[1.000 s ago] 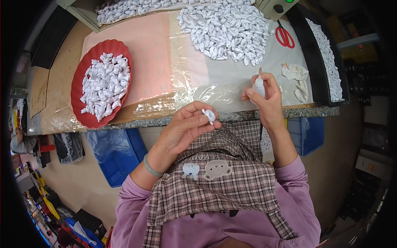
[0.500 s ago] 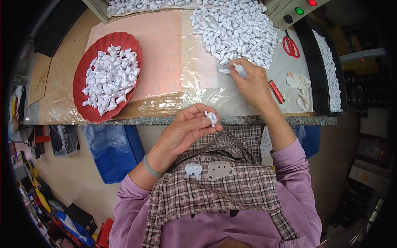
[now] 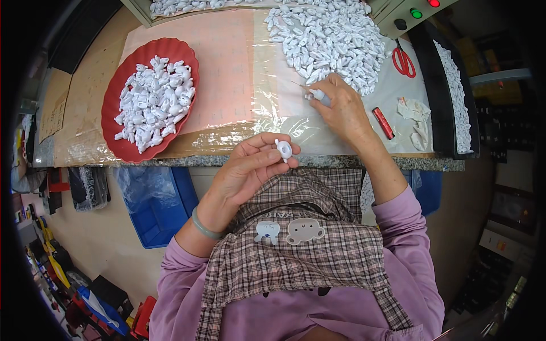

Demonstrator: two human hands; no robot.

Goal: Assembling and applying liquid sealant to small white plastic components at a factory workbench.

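My left hand point(image 3: 253, 162), in front of the table edge, pinches a small white figurine piece point(image 3: 284, 149) between thumb and fingers; a round hollow in it faces up. Over the table, my right hand point(image 3: 344, 111) grips a small translucent white bottle point(image 3: 321, 98) with a thin nozzle pointing left. A small white piece shows by its fingertips; whether they hold it or it lies on the table I cannot tell. Just beyond that hand spreads a large pile of small white pieces point(image 3: 330, 45). Rounder white pieces fill a red scalloped dish point(image 3: 112, 85) on the left.
Right of the pile lie red-handled scissors point(image 3: 404, 62), a red stick-shaped object point(image 3: 383, 123) and crumpled paper point(image 3: 417, 116). A long black tray point(image 3: 437, 96) of white pieces stands at the right edge. Below the table is a blue bin point(image 3: 149, 223).
My right hand has shifted slightly left and up with the bottle, its fingers now over the loose piece. My left hand has moved slightly left and up, turning its figurine piece so the hollow shows more.
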